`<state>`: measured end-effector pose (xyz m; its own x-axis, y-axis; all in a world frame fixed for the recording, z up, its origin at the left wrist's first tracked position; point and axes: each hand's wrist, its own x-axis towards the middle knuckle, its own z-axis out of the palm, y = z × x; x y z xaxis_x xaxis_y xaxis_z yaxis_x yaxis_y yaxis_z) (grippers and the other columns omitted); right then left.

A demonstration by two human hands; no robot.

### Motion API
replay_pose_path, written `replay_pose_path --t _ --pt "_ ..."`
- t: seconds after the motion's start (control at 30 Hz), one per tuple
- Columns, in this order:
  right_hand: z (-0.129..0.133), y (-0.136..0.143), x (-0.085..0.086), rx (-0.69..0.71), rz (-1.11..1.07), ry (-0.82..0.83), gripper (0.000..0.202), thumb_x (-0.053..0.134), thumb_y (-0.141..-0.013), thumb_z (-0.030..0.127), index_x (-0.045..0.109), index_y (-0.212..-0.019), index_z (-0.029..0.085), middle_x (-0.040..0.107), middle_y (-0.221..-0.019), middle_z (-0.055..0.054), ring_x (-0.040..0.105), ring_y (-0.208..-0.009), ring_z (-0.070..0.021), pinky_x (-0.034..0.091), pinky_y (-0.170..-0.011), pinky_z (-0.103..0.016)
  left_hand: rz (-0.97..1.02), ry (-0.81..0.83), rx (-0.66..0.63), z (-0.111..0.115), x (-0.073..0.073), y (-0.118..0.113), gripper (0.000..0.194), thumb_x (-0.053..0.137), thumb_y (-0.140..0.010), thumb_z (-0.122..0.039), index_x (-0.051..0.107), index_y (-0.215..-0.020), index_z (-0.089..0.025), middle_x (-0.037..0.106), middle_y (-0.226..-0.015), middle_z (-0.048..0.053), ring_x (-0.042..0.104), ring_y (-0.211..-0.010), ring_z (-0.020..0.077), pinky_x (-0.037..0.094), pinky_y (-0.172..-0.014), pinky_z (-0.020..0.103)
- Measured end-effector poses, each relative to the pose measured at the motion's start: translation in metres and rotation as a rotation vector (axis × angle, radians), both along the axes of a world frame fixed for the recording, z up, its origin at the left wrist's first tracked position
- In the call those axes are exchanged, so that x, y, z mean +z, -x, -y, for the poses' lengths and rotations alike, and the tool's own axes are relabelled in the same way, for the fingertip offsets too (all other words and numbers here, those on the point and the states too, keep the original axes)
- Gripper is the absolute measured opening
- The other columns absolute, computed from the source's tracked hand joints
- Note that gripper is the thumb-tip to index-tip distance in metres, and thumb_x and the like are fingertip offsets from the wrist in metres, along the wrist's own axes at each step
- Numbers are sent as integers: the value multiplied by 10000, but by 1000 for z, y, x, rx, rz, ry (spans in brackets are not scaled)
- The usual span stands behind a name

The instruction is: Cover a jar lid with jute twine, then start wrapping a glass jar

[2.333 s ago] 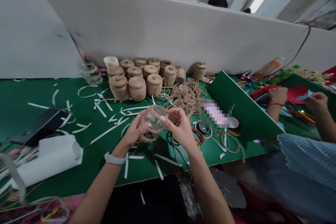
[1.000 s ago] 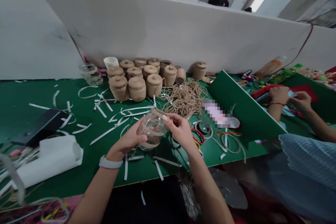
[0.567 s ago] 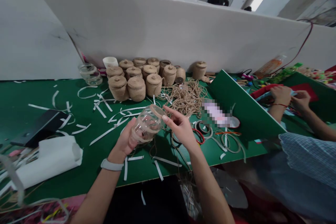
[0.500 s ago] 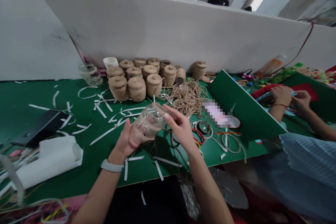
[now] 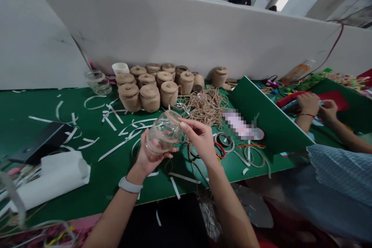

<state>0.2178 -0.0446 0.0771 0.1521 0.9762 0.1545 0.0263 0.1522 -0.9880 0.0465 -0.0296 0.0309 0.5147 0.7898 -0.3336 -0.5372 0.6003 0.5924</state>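
Note:
A clear glass jar lies tilted in my left hand, whose fingers curl round its base and underside. Brown twine runs round the jar's rim. At that rim, my right hand pinches the twine between thumb and forefinger; the exact grip is partly hidden. More twine trails below my right hand toward the table edge. Behind the jar lies a loose heap of twine. Several twine-covered jars, most with lids, stand in rows beyond my hands.
White strips lie scattered over the green table. A white roll and a dark box sit at left. Red-handled scissors and tape rolls lie right of my hands. A green divider separates a co-worker's hands.
The jar has turned in my left hand, its twine-edged rim now facing up more. My left fingers have shifted under it, and my right hand has closed to a pinch at the rim.

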Motion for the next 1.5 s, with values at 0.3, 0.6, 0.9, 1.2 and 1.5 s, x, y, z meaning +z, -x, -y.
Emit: replay_pose_path --t 0.3,0.6,0.9,1.2,1.5 --pt "-1 14 -13 -222 -47 -31 317 645 -792 487 720 -838 182 614 -612 12 452 -516 -92 382 -485 -220 -37 -186 249 8 0 -1 884 465 -702 -847 557 -1297 -200 676 -1227 161 584 -1191 366 540 -876 497" --pt "3 13 -5 -118 -1 -46 298 636 -824 453 767 -912 200 610 -594 14 491 -515 -105 408 -499 -238 -89 -197 285 14 -1 -2 509 620 -807 -545 619 -1161 -179 748 -991 101 720 -770 234 581 -638 320" --pt "8 18 -5 -48 21 -72 265 654 -823 419 753 -970 222 631 -612 19 512 -518 -105 432 -519 -242 29 -42 113 13 4 -1 675 356 -863 -717 673 -1065 -156 738 -862 112 663 -591 191 469 -416 252" --pt "8 20 -3 -104 54 -69 257 655 -823 423 746 -926 207 606 -580 24 499 -511 -101 406 -494 -232 -85 -229 415 8 -3 4 490 714 -752 -524 662 -1134 -220 734 -1094 49 680 -969 225 574 -731 293" --pt "15 23 3 -48 190 -94 262 628 -855 415 759 -1013 252 712 -722 -3 567 -545 -113 458 -542 -238 -68 -61 278 9 -4 1 695 365 -838 -751 686 -1045 -171 739 -761 70 561 -453 137 440 -410 251"
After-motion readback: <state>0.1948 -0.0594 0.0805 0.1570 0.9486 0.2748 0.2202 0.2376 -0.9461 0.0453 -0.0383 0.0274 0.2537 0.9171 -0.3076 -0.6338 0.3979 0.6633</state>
